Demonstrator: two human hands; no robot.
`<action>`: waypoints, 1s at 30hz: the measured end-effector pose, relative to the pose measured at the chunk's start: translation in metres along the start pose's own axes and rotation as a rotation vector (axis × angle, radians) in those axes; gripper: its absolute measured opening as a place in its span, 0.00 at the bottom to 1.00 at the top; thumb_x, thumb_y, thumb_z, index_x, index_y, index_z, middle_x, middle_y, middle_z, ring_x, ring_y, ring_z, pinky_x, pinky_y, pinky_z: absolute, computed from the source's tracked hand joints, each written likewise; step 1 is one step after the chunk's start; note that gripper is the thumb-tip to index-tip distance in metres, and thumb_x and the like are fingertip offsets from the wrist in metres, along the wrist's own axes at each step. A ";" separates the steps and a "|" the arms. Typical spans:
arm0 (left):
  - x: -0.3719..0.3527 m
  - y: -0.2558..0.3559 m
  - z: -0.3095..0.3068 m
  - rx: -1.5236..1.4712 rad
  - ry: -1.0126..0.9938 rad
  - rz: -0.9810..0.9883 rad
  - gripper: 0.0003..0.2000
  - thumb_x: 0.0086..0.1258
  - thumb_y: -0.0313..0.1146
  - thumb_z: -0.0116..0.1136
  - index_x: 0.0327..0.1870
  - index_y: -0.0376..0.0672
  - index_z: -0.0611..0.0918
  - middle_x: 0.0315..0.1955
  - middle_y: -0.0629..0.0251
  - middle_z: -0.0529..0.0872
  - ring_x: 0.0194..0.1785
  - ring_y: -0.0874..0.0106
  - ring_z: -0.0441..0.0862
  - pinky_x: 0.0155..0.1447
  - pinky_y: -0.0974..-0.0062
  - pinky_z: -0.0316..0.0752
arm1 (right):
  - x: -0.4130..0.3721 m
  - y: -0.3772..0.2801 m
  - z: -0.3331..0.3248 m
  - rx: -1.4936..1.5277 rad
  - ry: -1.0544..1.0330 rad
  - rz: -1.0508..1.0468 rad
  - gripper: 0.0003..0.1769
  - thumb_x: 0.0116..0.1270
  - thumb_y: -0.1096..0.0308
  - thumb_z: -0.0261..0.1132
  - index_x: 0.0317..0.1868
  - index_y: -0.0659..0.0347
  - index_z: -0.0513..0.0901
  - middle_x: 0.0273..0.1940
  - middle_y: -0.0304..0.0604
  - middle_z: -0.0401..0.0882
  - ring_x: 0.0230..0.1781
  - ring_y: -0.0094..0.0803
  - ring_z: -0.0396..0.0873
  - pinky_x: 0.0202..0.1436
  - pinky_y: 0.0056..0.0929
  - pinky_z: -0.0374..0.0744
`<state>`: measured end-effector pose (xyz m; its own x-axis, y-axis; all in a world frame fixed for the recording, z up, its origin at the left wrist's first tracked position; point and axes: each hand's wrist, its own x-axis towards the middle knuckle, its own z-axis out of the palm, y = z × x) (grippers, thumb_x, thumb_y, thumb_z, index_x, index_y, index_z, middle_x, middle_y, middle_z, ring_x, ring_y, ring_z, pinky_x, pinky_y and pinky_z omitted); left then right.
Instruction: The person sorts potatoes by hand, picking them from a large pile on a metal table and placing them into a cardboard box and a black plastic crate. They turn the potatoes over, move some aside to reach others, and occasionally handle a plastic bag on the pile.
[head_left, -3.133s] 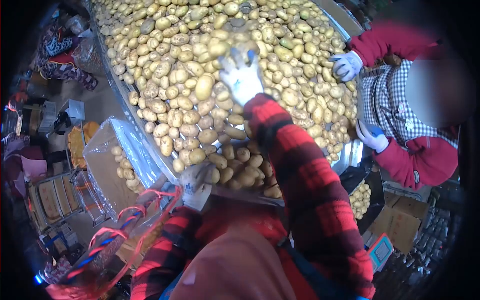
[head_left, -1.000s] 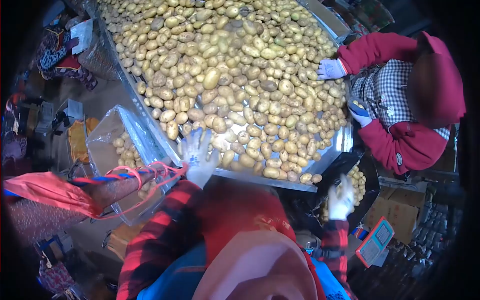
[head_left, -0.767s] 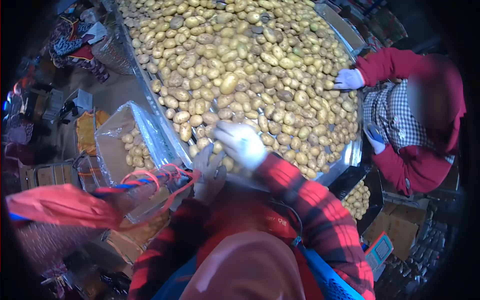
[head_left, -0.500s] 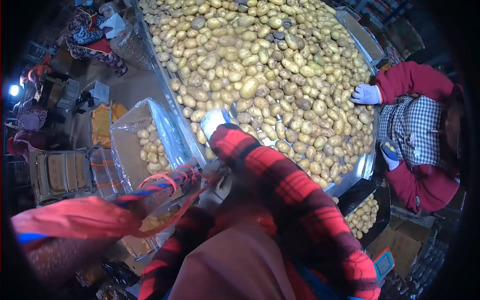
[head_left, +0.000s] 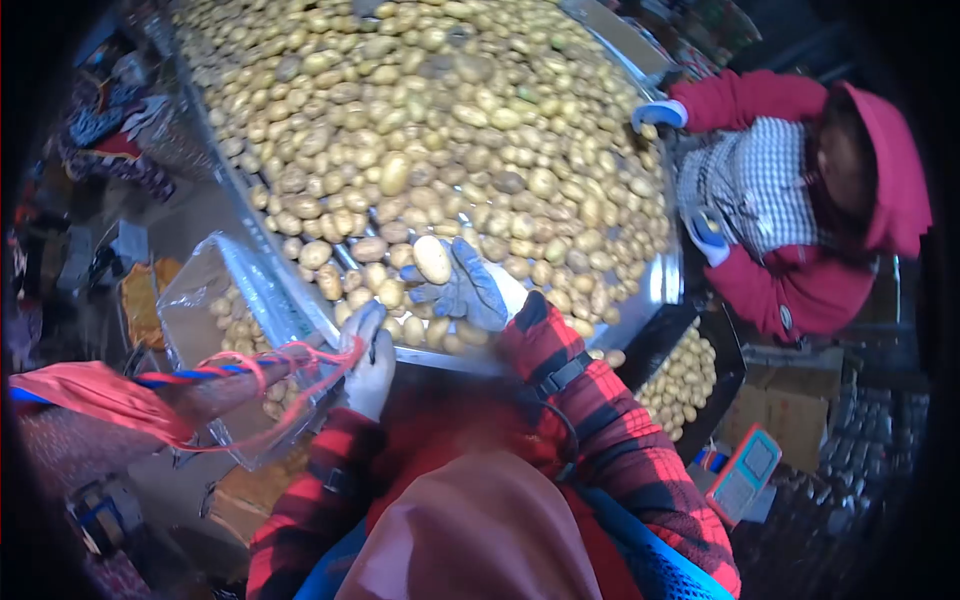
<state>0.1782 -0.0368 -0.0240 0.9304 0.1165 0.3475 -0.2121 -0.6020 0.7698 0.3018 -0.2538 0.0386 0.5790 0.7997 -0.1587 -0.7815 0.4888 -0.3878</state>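
My right hand (head_left: 468, 290), in a grey-blue glove with a white cuff, is turned palm up over the near end of the potato table. It holds a pale oval potato (head_left: 432, 260) at its fingers. Lower left, my left hand (head_left: 368, 365), in a whitish glove, is at the table's near left corner, beside red string (head_left: 300, 350). Its fingers are pressed together, and whether anything is between them is hidden. Loose potatoes (head_left: 395, 172) cover most of the metal-edged table (head_left: 440, 358).
A plastic-lined box of potatoes (head_left: 195, 300) stands left, behind a string-wrapped pole (head_left: 90, 420). At right, a co-worker (head_left: 750, 185) in red sleeves reaches onto the table with a gloved hand (head_left: 658, 115). A black-lined box (head_left: 715, 350) holds potatoes below.
The view has shifted. My right hand has turned palm up and now holds a potato. My left hand, hidden before, now shows at the table's corner. The co-worker's head has come into view.
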 end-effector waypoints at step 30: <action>0.036 -0.020 -0.002 0.482 -0.037 0.246 0.15 0.66 0.29 0.65 0.53 0.52 0.86 0.66 0.58 0.78 0.72 0.51 0.71 0.75 0.45 0.61 | -0.125 0.025 -0.093 -2.219 1.194 -0.296 0.29 0.61 0.75 0.61 0.65 0.53 0.78 0.53 0.48 0.80 0.46 0.47 0.82 0.44 0.46 0.79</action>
<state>0.2157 -0.0186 -0.0256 0.8821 -0.0962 0.4611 -0.2722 -0.9031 0.3323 0.2315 -0.3742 -0.0353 0.9879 0.0294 0.1526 0.0704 -0.9601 -0.2707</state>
